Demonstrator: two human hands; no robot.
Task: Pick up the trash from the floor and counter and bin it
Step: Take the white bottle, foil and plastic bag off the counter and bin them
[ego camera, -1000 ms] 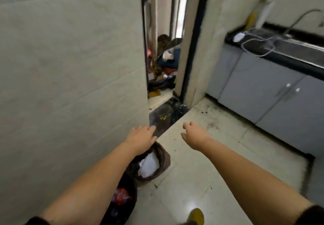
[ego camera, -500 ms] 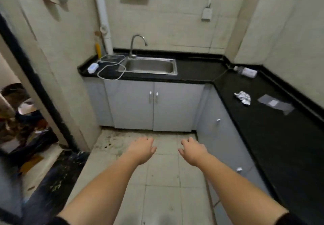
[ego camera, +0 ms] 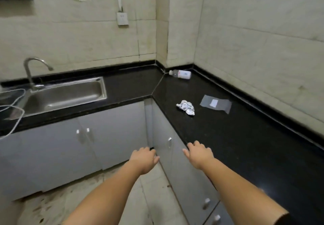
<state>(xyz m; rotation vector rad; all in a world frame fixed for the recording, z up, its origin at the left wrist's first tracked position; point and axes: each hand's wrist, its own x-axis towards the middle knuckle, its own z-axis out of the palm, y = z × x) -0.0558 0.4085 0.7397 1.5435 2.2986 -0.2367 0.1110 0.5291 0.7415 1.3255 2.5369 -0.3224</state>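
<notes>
We have one head-worn wide-angle view, looking forward and down past both outstretched arms into the corner of the black counter [ego camera: 228,137], fairly near.

Cream tiled walls [ego camera: 254,32], L-shaped black bench [ego camera: 228,137], steel sink [ego camera: 64,95] with tap [ego camera: 29,70], grey cabinets [ego camera: 52,147], stained floor [ego camera: 52,205].

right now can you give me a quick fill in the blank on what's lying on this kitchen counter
1. The plastic bottle lies on its ____ in the counter's far corner.
2. The crumpled foil sits on the ____ countertop.
3. Both hands, left hand and right hand, hold ____.
4. The sink is ____ of the foil.

Missing words: side; black; nothing; left
</notes>
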